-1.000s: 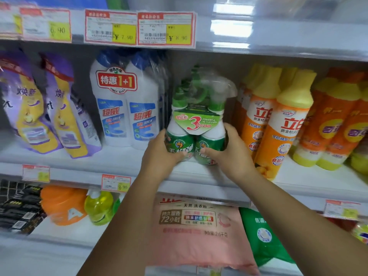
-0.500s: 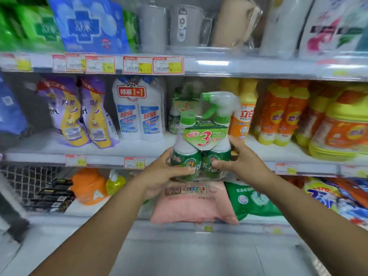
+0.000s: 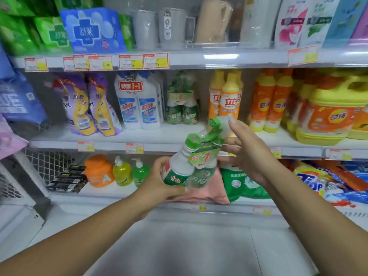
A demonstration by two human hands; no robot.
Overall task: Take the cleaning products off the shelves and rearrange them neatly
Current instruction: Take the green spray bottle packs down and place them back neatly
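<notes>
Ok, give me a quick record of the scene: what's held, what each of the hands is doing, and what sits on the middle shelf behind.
held item: green spray cleaner pack, top leaning right, off the shelves
left hand: grips the pack's base
right hand: fingers spread beside the spray head; contact unclear
middle shelf: matching green pack stands upright between blue-and-white bottles and yellow-capped bottles

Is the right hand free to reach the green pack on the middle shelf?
Probably yes: right hand is open, and the shelf pack has nothing before it; left hand holds the other pack.
</notes>
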